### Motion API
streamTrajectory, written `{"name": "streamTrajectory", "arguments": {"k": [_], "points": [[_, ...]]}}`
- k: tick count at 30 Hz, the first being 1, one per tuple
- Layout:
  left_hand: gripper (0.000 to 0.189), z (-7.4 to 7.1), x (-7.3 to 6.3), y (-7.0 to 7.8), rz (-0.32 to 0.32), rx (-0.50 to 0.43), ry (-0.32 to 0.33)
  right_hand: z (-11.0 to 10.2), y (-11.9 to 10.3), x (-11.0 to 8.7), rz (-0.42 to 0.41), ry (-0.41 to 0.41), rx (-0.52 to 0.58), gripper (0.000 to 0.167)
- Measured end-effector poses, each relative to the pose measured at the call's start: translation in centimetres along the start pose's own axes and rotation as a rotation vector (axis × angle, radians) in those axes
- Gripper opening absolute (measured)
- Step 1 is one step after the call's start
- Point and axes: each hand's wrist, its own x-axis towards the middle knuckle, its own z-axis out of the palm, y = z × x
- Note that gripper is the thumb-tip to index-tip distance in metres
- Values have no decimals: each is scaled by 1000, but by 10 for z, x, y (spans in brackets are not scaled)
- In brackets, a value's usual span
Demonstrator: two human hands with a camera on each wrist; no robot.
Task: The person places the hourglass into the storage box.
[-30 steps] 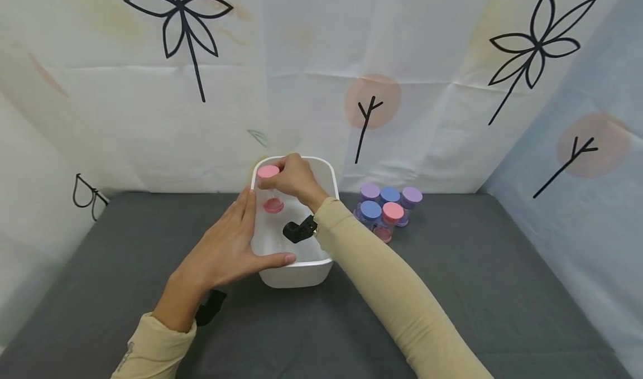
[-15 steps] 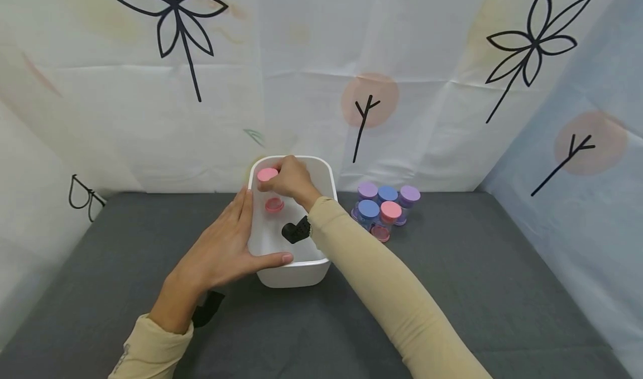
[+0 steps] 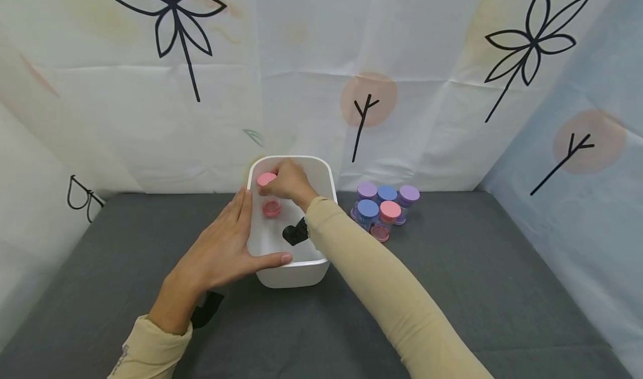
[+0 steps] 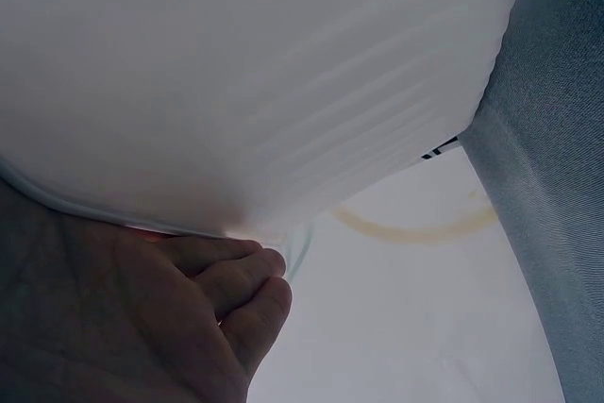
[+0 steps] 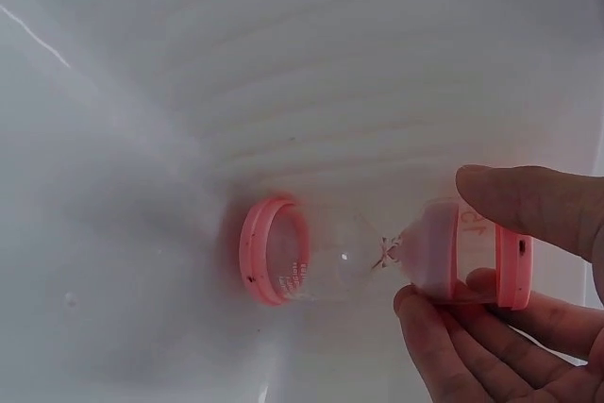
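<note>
In the head view, my right hand [image 3: 288, 183] reaches into a white plastic tub [image 3: 293, 278] and pinches a pink-capped sand timer [image 3: 272, 209] near its far left corner. The right wrist view shows the timer's clear tube [image 5: 330, 243] with pink sand in the upper bulb. There, the thumb and fingers hold it by its upper end, and its lower cap is close to the tub's floor. My left hand [image 3: 221, 246] lies along the tub's left side, fingers straight against the outer wall and thumb across the front rim. Its fingers [image 4: 247, 304] show beneath the rim in the left wrist view.
Right of the tub, several sand timers [image 3: 379, 211] with purple, blue and pink caps stand in a tight group. A dark grey cloth [image 3: 502, 278] covers the table. Behind it hangs a pale patterned curtain [image 3: 301, 100].
My right hand has lowered the pink sand timer a little inside the tub. The left hand keeps its place on the tub. The whole head view has shifted slightly.
</note>
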Motion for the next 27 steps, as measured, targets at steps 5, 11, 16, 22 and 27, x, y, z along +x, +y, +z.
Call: {"name": "streamTrajectory", "arguments": {"k": [5,11,16,22,27], "points": [[135,0,0,0,-11,-1,-14,1,0,1,19,-26,-28,25],[135,-1,0,0,-17,-3,-22,-1,0,1,2,-55,-38,23],[135,-1,0,0,-22,-3,-26,-2,0,0,8,-62,-51,21],[135,-1,0,0,-25,-6,-28,-3,0,0,18,-72,-90,22],[135,-1,0,0,-24,-1,-27,-3,1,0,20,-85,-115,24]]}}
